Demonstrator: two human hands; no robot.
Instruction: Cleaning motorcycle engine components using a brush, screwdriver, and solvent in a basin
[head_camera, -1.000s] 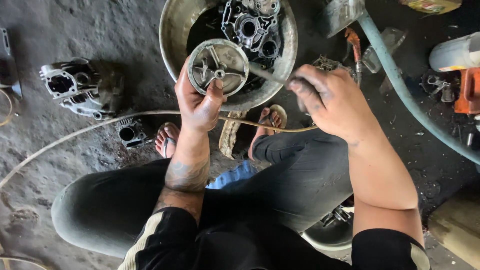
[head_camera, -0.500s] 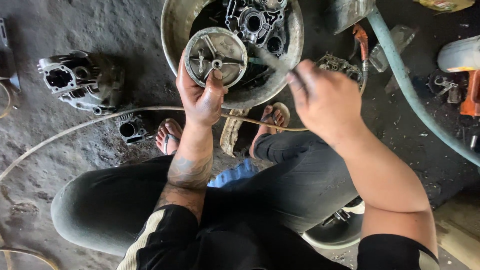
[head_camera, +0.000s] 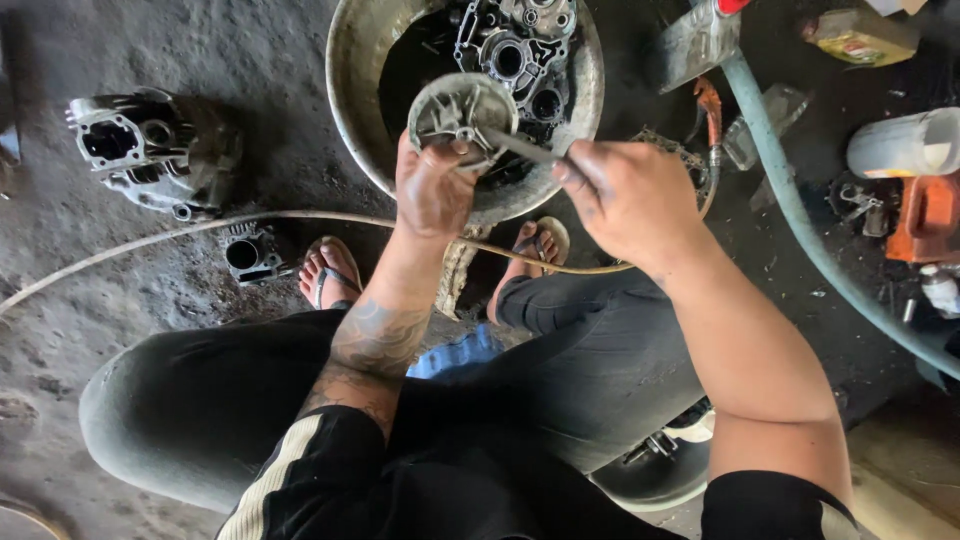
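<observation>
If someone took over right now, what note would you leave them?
Left hand holds a round metal part tilted over the metal basin.
Right hand holds a thin tool, its tip at the part's hub.
An engine casing lies in the basin's dark liquid; a cylinder head sits on the floor.
Done: part is in hand. Left: it is still grimy.

Left hand (head_camera: 432, 188) raised, fingers gripping, right hand (head_camera: 630, 200) fisted, forearms extended forward
</observation>
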